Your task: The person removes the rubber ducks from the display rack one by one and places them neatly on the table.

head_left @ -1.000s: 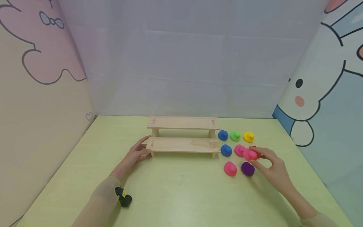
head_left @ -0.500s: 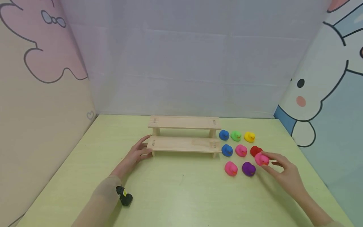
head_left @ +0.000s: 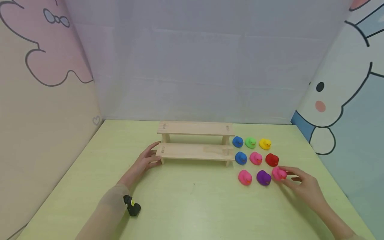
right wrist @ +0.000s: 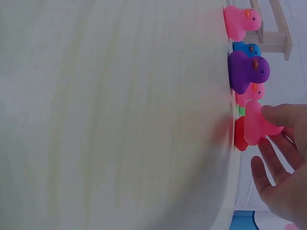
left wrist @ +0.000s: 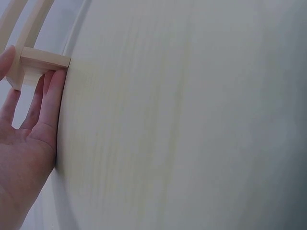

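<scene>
My right hand (head_left: 307,186) pinches a pink rubber duck (head_left: 279,173) between thumb and fingertips, right of the purple duck (head_left: 263,178). In the right wrist view the held duck (right wrist: 256,123) appears slightly above the tabletop, partly covering the red duck (right wrist: 241,134). My left hand (head_left: 145,162) touches the left end of a two-step wooden stand (head_left: 195,151). In the left wrist view its fingers (left wrist: 52,103) lie fairly straight against the stand's leg (left wrist: 45,58), with the thumb beside the board. No ducks are on either step.
Beside the stand sit two blue ducks (head_left: 238,141), a green duck (head_left: 250,143), a yellow duck (head_left: 265,144) and two other pink ducks (head_left: 245,177). A black object (head_left: 132,205) is at the left sleeve. Fabric walls (head_left: 195,66) enclose the pale table (head_left: 186,206).
My right hand has carried the pink duck rightward and toward the near side, from over the middle row to beside the purple duck. The red duck is now uncovered. My left hand stays put.
</scene>
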A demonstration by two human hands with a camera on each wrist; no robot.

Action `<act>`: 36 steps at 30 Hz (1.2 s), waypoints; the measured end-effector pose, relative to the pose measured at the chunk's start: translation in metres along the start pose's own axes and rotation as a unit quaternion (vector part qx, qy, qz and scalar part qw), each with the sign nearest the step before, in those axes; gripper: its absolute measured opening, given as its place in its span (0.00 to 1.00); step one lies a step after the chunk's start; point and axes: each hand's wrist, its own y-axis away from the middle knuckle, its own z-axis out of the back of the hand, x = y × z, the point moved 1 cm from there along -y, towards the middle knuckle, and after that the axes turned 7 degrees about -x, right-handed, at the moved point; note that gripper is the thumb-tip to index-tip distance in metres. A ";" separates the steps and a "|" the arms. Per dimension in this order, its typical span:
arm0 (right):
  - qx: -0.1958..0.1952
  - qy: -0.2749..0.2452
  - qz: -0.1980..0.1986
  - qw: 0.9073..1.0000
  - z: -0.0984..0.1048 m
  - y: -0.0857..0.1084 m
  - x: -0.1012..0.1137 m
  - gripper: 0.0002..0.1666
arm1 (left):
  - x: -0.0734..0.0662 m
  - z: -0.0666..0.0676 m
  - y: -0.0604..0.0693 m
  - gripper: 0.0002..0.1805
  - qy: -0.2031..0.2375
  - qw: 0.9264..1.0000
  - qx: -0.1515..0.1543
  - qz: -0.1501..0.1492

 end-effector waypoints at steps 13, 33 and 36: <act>0.076 0.044 -0.044 0.995 0.002 0.000 -0.009 0.27 | 0.003 -0.002 -0.001 0.40 0.004 1.000 0.002 -0.005; 0.115 0.054 -0.052 0.991 0.004 0.001 -0.011 0.30 | 0.005 -0.004 -0.001 0.40 0.008 1.000 0.002 -0.004; 0.114 0.052 -0.025 0.992 0.005 0.003 -0.011 0.34 | 0.005 -0.006 0.001 0.41 0.005 1.000 0.010 -0.002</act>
